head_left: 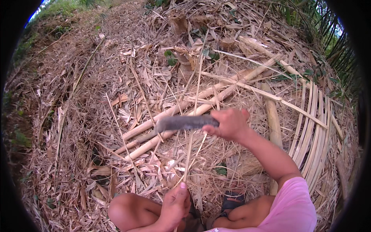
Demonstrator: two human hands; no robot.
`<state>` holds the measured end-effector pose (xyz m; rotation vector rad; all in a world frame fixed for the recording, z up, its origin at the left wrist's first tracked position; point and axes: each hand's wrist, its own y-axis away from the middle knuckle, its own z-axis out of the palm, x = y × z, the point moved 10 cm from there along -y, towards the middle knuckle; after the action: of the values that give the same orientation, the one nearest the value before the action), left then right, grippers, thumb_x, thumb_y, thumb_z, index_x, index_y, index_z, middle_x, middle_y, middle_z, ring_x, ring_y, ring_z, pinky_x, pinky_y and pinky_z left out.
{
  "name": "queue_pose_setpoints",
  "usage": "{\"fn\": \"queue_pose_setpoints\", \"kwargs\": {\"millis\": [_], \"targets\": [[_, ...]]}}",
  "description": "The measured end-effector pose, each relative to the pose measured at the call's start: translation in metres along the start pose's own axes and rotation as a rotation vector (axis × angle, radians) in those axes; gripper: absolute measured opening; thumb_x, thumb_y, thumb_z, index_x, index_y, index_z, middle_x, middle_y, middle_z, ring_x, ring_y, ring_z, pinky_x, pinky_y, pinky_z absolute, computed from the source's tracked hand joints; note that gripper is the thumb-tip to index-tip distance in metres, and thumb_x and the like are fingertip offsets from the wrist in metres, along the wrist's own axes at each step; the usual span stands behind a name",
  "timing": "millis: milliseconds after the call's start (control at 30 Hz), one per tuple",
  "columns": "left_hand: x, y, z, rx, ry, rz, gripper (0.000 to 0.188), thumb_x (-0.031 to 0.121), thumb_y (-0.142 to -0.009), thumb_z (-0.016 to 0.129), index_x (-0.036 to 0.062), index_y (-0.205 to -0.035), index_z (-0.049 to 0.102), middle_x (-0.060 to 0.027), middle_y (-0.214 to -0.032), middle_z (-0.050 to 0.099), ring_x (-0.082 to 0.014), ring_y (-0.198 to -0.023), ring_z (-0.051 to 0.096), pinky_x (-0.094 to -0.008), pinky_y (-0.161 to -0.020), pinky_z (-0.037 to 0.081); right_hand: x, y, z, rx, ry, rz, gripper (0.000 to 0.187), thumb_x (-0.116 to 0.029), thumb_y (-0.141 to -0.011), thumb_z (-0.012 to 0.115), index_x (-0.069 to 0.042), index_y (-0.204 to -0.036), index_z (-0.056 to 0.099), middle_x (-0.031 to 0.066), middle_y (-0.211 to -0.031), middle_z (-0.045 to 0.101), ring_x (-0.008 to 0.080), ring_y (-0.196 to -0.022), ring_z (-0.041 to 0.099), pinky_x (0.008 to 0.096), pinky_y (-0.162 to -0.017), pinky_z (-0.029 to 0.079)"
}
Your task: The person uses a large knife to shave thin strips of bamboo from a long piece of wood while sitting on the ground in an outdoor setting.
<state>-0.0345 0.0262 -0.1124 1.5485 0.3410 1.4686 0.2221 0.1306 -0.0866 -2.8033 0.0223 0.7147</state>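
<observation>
Bamboo! Clamping a pale bamboo strip (188,162) in the left grip (173,207), down beside the bent knee (125,212), pressing it under the thumb and pointing its long end up and away from the body. Clutching a dark, broad-bladed knife (181,123) in the right grip (231,123), wrapping fingers round the handle end, holding the blade crosswise over the strip with its tip toward the left. Seeing blur along that metal, so not telling whether edge and strip are touching.

Checking progress now: reckoning a good share done, going by the fan of split strips (317,123) lying together out to the right. Judging the strip in hand as part-way through its working. Reckoning plenty left too, spotting whole poles (216,99) slanting side by side beyond the knife, plus a lone pole (273,127) between the right forearm and the fan, all looking round and unsplit. Not knowing how many are meant for cutting.

Scanning for containers: finding none in view, just noting strips and poles loose on the leaf litter (85,131), and glimpsing cut stumps (186,63) farther off.
</observation>
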Motion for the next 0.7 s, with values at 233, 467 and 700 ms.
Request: {"fn": "queue_pose_setpoints", "kwargs": {"millis": [233, 467, 700], "targets": [[-0.003, 0.003, 0.011, -0.048, -0.051, -0.019, 0.036, 0.038, -0.104, 0.037, 0.0069, -0.089, 0.048, 0.0040, -0.055, 0.030, -0.0058, -0.042, 0.023, -0.0232, -0.038, 0.019, 0.126, -0.022, -0.028, 0.033, 0.079, 0.461, 0.075, -0.075, -0.087, 0.038, -0.006, -0.080, 0.068, 0.0159, -0.064, 0.061, 0.0351, -0.064, 0.063, 0.0450, -0.061, 0.049], [-0.008, -0.007, 0.002, -0.032, 0.013, -0.053, 0.037, 0.039, -0.104, 0.038, 0.0116, -0.079, 0.044, 0.0049, -0.057, 0.026, -0.0063, -0.043, 0.019, -0.0244, -0.039, 0.018, 0.053, -0.010, 0.008, 0.008, 0.007, 0.221, 0.073, -0.073, -0.086, 0.041, -0.005, -0.075, 0.064, 0.0182, -0.065, 0.062, 0.0371, -0.068, 0.064, 0.0466, -0.063, 0.050], [-0.013, -0.016, -0.015, 0.019, -0.085, 0.054, 0.044, 0.038, -0.104, 0.038, 0.0107, -0.071, 0.045, 0.0048, -0.052, 0.039, -0.0064, -0.040, 0.032, -0.0252, -0.038, 0.025, 0.047, -0.019, 0.028, -0.056, 0.001, 0.206, 0.072, -0.070, -0.088, 0.042, -0.002, -0.076, 0.064, 0.0194, -0.067, 0.062, 0.0382, -0.068, 0.064, 0.0466, -0.064, 0.050]]}}
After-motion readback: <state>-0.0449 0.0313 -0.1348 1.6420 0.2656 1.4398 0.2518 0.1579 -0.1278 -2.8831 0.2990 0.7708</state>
